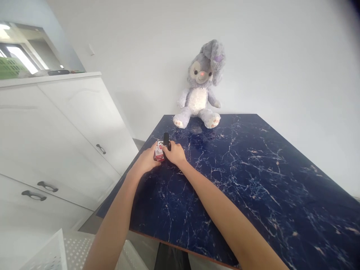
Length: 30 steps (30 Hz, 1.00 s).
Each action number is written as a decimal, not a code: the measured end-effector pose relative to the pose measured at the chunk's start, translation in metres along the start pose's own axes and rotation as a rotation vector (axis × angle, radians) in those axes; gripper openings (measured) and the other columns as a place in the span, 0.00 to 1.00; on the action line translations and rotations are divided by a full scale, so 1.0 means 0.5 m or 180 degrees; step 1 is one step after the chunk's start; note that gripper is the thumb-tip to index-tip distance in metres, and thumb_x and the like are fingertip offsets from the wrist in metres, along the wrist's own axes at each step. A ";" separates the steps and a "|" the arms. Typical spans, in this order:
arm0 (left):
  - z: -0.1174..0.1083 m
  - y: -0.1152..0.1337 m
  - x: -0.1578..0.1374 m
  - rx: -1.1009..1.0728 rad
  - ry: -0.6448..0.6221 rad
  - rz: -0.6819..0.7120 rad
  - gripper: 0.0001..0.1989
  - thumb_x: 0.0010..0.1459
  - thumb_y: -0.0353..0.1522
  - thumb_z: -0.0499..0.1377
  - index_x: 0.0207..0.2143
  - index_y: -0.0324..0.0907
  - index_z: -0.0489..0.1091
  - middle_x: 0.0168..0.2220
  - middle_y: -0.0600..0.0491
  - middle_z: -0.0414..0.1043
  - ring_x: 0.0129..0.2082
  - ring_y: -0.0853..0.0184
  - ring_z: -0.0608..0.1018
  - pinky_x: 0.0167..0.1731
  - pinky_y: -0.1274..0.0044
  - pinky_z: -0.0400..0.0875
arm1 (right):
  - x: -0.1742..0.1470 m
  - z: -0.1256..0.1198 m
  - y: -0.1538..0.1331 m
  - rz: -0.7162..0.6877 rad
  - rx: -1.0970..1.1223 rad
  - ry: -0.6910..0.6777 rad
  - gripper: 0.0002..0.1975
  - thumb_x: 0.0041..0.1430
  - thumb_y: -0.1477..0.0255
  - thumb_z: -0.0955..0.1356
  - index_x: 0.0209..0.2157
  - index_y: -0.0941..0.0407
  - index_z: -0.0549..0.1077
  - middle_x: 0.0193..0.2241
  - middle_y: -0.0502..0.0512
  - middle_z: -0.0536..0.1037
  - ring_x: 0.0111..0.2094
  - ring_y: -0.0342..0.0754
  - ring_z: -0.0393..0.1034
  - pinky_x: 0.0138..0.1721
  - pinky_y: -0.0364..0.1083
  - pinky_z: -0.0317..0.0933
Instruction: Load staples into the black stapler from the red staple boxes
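Note:
Near the left edge of the blue marbled table, my left hand is closed around the side of a small red and white box. Close against the box stands a slim black object, its kind too small to make out. My right hand has its fingers curled around this black object's lower part. The right thumb reaches over to the box's top. Both hands are side by side at the tabletop, and their fingers partly hide the two things.
A grey plush rabbit sits at the table's far edge against the wall. White cabinets with dark handles stand to the left. A white perforated basket is below at lower left, and a dark seat shows under the near edge.

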<state>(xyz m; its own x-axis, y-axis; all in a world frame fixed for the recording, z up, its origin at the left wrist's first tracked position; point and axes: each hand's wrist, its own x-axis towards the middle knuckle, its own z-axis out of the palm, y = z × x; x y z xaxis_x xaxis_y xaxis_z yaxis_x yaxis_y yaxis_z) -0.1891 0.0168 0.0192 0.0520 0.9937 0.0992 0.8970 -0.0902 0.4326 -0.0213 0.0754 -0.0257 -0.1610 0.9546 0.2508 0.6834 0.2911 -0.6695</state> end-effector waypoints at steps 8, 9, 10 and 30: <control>0.018 -0.022 0.017 -0.0093 0.0245 -0.0108 0.37 0.52 0.31 0.66 0.65 0.49 0.64 0.47 0.46 0.82 0.45 0.51 0.83 0.44 0.71 0.73 | -0.003 -0.003 0.002 -0.0054 -0.0092 -0.0042 0.23 0.70 0.54 0.64 0.50 0.58 0.75 0.43 0.64 0.81 0.48 0.58 0.75 0.49 0.51 0.66; 0.019 -0.024 0.019 -0.0127 0.0246 -0.0095 0.36 0.52 0.31 0.66 0.64 0.49 0.65 0.48 0.47 0.82 0.46 0.52 0.83 0.44 0.71 0.73 | -0.003 -0.002 0.003 -0.0076 -0.0082 -0.0031 0.22 0.69 0.55 0.64 0.50 0.58 0.75 0.43 0.63 0.81 0.47 0.58 0.76 0.49 0.50 0.66; 0.020 -0.026 0.020 -0.0172 0.0238 -0.0083 0.36 0.52 0.31 0.66 0.64 0.49 0.66 0.48 0.47 0.82 0.46 0.52 0.83 0.44 0.71 0.73 | -0.003 -0.001 0.004 -0.0098 -0.0062 -0.0022 0.21 0.69 0.55 0.65 0.49 0.58 0.75 0.43 0.62 0.81 0.47 0.58 0.76 0.49 0.50 0.66; 0.010 -0.002 0.009 0.0632 0.0173 -0.0025 0.30 0.59 0.37 0.62 0.65 0.52 0.67 0.44 0.46 0.82 0.42 0.48 0.82 0.39 0.69 0.71 | -0.016 -0.013 -0.003 -0.0233 0.0129 -0.0120 0.16 0.66 0.59 0.65 0.44 0.56 0.77 0.41 0.58 0.83 0.43 0.57 0.78 0.48 0.50 0.67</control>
<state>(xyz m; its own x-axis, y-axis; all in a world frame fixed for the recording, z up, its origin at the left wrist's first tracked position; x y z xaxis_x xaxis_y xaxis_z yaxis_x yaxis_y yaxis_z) -0.1875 0.0217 0.0149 0.0259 0.9888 0.1470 0.9665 -0.0623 0.2489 -0.0164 0.0669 -0.0221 -0.2366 0.9322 0.2741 0.6395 0.3618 -0.6784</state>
